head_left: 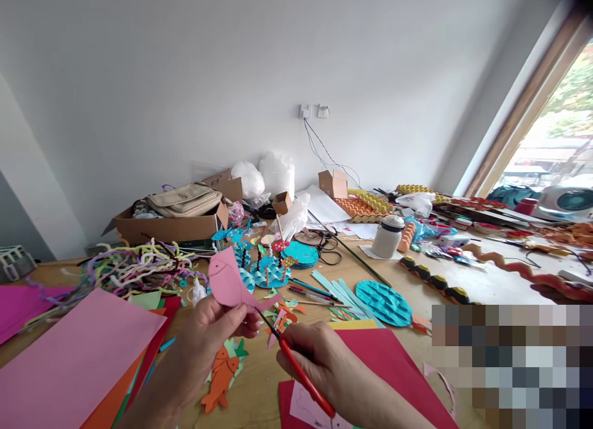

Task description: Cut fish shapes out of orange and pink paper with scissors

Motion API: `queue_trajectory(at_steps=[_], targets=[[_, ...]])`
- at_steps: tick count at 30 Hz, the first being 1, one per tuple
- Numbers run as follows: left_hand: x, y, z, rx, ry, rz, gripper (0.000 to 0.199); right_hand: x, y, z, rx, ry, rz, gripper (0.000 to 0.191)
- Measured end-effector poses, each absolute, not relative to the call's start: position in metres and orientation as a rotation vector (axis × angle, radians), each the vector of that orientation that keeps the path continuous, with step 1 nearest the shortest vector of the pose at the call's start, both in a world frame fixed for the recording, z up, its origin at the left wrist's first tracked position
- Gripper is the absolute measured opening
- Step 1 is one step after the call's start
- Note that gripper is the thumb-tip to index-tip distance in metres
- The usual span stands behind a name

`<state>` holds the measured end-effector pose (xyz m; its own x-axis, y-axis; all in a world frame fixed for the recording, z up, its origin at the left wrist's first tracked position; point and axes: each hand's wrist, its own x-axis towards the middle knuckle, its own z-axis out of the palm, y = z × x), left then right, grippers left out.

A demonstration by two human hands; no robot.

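While our left hand (222,321) pinches a pink paper fish (227,274) between thumb and fingers, our right hand (319,355) is closed round red-handled scissors (303,376), blades at the tail end. Location of fish: centre, raised above the wooden table (259,392). Step in hand, as we judge it: trimming the outline by the tail. Next move, in our view, calls for a steady left grip and small blade turns along the edge (whether the blades stand apart, we cannot tell). Also entered: orange fish cut-outs (221,379), near, below the left hand; paper scraps (286,314), just beyond the hands; one red sheet (380,355), near right; one large pink sheet (83,355), near left.
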<state>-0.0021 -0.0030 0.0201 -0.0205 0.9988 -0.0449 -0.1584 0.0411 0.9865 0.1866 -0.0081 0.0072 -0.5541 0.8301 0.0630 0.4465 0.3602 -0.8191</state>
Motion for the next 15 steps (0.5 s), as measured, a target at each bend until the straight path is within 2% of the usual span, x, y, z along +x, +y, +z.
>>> queue_trajectory(at_steps=[15], targets=[[-0.0090,-0.0030,0.0185,1.195,1.093,1.045,0.018,0.1957,-0.0016,0.0131,-1.054,-2.191,1.232,0.030]])
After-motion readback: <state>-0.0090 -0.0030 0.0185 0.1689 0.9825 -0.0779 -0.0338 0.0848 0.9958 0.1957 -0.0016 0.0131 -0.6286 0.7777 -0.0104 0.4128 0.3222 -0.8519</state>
